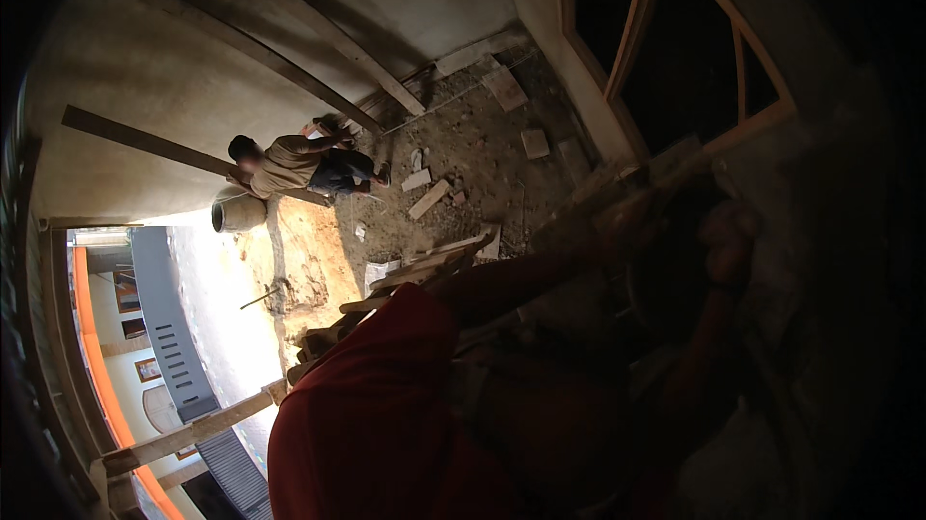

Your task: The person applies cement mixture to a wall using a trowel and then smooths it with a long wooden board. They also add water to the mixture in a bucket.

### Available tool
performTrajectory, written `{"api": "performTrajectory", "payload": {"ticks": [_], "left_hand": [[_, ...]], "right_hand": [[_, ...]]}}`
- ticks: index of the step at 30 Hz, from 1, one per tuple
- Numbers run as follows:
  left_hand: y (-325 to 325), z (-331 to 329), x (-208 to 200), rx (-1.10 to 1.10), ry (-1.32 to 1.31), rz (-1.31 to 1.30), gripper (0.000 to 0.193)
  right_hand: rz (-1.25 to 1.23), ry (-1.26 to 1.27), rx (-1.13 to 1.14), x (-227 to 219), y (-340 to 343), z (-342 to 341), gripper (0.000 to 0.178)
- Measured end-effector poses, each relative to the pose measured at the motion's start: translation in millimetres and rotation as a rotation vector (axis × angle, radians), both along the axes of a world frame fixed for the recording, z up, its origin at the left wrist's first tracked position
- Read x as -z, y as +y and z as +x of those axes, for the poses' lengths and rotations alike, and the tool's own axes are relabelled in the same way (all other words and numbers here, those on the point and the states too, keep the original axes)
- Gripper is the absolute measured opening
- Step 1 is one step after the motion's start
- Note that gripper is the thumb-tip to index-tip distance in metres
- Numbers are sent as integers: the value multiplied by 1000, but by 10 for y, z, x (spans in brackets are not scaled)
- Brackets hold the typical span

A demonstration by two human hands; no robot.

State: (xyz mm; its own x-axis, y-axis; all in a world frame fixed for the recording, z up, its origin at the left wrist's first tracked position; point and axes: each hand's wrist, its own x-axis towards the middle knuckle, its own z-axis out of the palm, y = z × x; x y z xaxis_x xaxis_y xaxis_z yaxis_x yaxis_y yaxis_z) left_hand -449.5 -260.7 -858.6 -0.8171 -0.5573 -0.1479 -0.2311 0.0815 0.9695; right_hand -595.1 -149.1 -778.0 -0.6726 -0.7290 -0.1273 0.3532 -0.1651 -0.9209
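Observation:
Deep shade covers the lower right, where both my arms reach to a dark, round, bucket-like vessel (664, 279). My left arm, in a red sleeve, stretches across to it. At its near left side is my left hand (619, 229), too dim for its fingers to be told apart. On the right of the vessel, by the rim, my right hand (729, 235) is closed, with a dark band at the wrist. What lies inside its fingers is hidden, and so are the contents of the vessel.
A person (299, 161) crouches by the far wall near a round pot (239, 214). Planks (260, 57) lean on that wall. Broken tile pieces (429, 199) litter the dirt floor. Stacked boards (424, 267) lie beyond my left arm. A wooden window frame (632, 28) stands upper right.

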Motion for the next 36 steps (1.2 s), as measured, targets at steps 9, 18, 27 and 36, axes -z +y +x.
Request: {"api": "performTrajectory", "payload": {"ticks": [9, 18, 27, 36], "left_hand": [[-123, -44, 396, -7, 48, -57, 51], [-53, -33, 58, -78, 58, 106, 52], [-185, -178, 255, -34, -6, -38, 51], [64, -186, 453, -151, 281, -335, 41]], "right_hand": [[520, 670, -630, -739, -540, 344, 12], [699, 2628, -76, -419, 495, -166, 15], [520, 495, 340, -77, 264, 129, 13], [231, 288, 295, -306, 370, -209, 12]]}}
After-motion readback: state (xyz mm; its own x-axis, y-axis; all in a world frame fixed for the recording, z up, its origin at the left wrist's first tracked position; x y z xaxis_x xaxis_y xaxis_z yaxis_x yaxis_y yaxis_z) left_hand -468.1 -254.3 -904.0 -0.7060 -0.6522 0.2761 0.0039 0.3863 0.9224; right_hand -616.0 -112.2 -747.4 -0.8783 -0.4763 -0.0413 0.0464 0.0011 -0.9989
